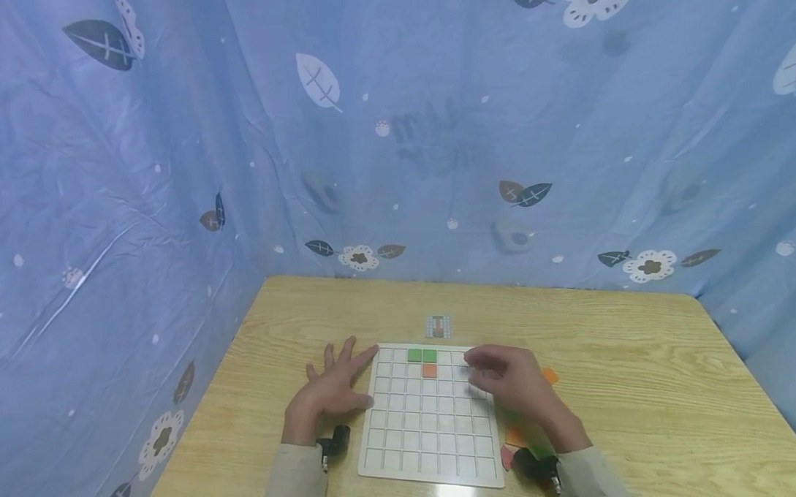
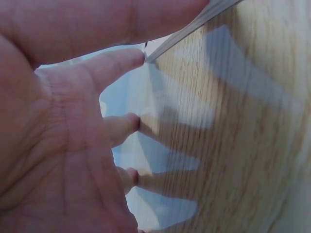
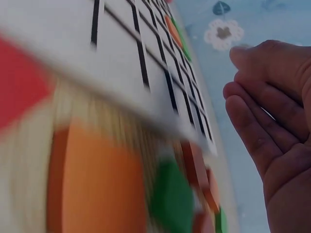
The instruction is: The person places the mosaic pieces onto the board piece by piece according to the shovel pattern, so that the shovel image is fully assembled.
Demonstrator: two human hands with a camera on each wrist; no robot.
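Observation:
A white grid board [image 1: 430, 424] lies on the wooden table. Two green square tiles [image 1: 423, 355] sit side by side in its top row, with an orange square tile [image 1: 429, 370] just below the right one. My left hand [image 1: 330, 389] is spread at the board's left side, its index fingertip and thumb right at the edge. Over the board's upper right part hovers my right hand [image 1: 517, 384], fingers loosely bent, a gap between thumb and fingers. Nothing shows in that hand [image 3: 277, 107] in the right wrist view.
Loose pieces lie right of the board, partly hidden by the right arm: an orange block [image 3: 102, 179], a green block [image 3: 172, 196] and a red piece [image 3: 19, 82] among them. A small printed card [image 1: 438, 327] lies behind the board. Blue patterned curtain [image 1: 401, 146] borders the table.

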